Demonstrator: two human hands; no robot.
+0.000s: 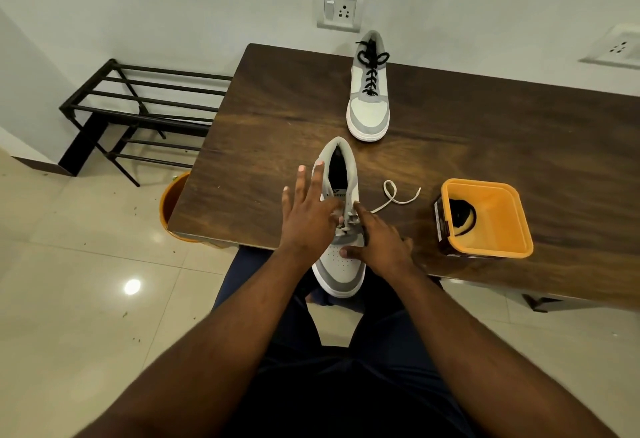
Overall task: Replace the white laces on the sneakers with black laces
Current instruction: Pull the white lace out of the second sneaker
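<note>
A room in a home is suggested by the glossy tiled floor, a black metal shoe rack set against the plain wall, wall sockets and a dark wooden table.

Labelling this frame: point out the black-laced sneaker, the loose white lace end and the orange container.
black-laced sneaker [368,112]: head view, toe cap.
loose white lace end [391,192]: head view, its loop.
orange container [498,251]: head view, near rim.

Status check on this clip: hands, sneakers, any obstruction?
Both hands on near sneaker: left hand and right hand working its white lace. Far sneaker already black-laced. No obstruction.
</note>
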